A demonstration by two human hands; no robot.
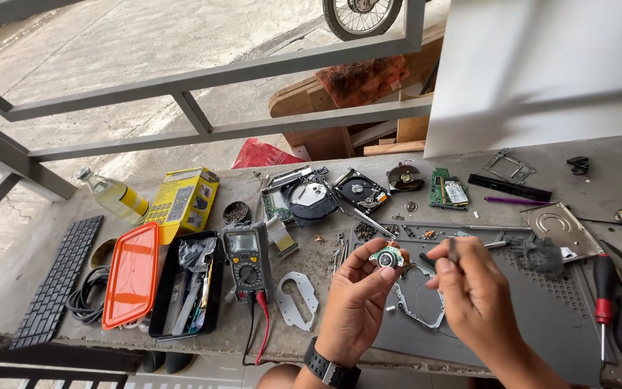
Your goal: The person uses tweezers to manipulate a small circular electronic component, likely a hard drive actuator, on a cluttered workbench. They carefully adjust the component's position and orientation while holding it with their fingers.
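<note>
Near the workbench's front edge, our left hand (358,292) pinches a small round spindle motor (386,257) in its fingertips, above the grey mat (541,310). Our right hand (469,284) is closed around a thin tool (452,250) beside it. Between the multimeter (246,259) and mat lies a white bracket (296,299); little bare surface shows.

A multimeter (248,261), black keyboard (57,282), orange lid (132,275) and yellow box (183,201) lie left.
</note>
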